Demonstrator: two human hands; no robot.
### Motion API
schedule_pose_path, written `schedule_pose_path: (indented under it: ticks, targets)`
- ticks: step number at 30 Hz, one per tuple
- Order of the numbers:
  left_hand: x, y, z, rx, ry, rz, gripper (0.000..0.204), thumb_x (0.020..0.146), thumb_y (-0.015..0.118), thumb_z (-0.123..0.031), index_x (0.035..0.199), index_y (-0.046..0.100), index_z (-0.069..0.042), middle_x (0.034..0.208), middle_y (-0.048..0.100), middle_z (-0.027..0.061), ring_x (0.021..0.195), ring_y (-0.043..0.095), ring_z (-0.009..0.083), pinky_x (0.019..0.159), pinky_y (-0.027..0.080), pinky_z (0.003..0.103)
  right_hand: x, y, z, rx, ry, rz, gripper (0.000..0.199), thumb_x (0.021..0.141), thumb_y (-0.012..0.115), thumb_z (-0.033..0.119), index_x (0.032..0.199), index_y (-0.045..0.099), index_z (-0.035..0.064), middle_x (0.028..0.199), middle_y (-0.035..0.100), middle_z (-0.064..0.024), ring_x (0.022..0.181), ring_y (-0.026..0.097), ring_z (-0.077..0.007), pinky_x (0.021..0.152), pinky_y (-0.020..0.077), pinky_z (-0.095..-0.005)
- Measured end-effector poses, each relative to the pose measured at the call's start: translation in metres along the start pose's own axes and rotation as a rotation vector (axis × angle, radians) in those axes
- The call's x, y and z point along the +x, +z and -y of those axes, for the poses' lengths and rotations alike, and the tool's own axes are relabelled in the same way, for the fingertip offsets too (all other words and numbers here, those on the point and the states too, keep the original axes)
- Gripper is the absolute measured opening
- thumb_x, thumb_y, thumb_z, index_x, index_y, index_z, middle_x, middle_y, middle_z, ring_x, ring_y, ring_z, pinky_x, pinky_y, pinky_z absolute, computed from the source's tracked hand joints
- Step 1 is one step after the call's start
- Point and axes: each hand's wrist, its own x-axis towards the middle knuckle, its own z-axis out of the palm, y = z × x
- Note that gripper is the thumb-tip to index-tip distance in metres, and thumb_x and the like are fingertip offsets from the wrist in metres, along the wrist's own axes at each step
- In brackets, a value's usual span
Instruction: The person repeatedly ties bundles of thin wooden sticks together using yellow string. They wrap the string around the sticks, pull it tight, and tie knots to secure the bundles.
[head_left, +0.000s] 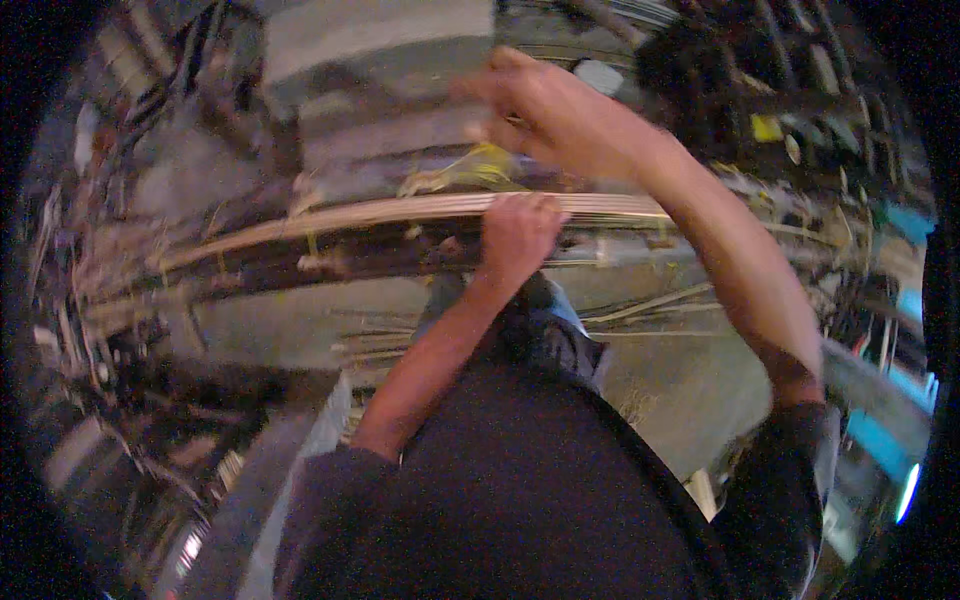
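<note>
Left hand [517, 235] around cane bundle [380, 212]

Landmark: long horizontal bundle of thin pale cane strips [380, 212], laid across view from left to right. Left hand [515, 235] closed on bundle near its middle. Right hand [545, 115] raised behind bundle. Crumpled yellow strip [470, 168] tied just behind bundle. Loose strips scattered on grey concrete floor [300, 330] before bundle.

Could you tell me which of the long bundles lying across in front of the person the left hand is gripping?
The left hand grips the pale bundle of thin strips, the upper one; the darker bundle lies just below it.
</note>
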Motion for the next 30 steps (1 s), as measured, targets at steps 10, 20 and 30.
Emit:
schedule_pose_path:
  ticks: [10, 20, 30]
  targets:
    - [-0.005, 0.002, 0.007, 0.064, 0.183, -0.090, 0.011, 0.081, 0.062, -0.021, 0.080, 0.067, -0.011, 0.077, 0.066, 0.0061, 0.076, 0.065, 0.0246, 0.069, 0.049, 0.038, -0.084, 0.085, -0.078, 0.631, 0.435, -0.583, 0.035, 0.091, 0.050, 0.034, 0.072, 0.057, 0.0058, 0.067, 0.059, -0.0121, 0.062, 0.056, -0.0290, 0.057, 0.0432, -0.0427]
    - [0.113, -0.042, -0.046, -0.384, -0.108, 0.204, 0.036, 0.097, 0.048, -0.033, 0.080, 0.060, -0.004, 0.069, 0.059, 0.0057, 0.065, 0.054, 0.0225, 0.063, 0.043, 0.037, -0.188, 0.198, 0.024, 0.318, 0.329, 0.126, 0.020, 0.082, 0.054, 0.025, 0.079, 0.067, 0.0094, 0.070, 0.067, -0.0140, 0.062, 0.066, -0.0331, 0.056, 0.0537, -0.0471]
    - [0.175, -0.017, 0.133, 0.099, -0.101, 0.638, 0.053, 0.091, 0.042, -0.054, 0.112, 0.066, -0.011, 0.113, 0.065, 0.0148, 0.107, 0.059, 0.0370, 0.093, 0.046, 0.045, -0.200, 0.154, 0.070, 0.287, 0.257, -0.080, 0.056, 0.080, 0.067, 0.017, 0.132, 0.045, 0.0088, 0.101, 0.061, -0.0127, 0.076, 0.064, -0.0271, 0.068, 0.0528, -0.0386]
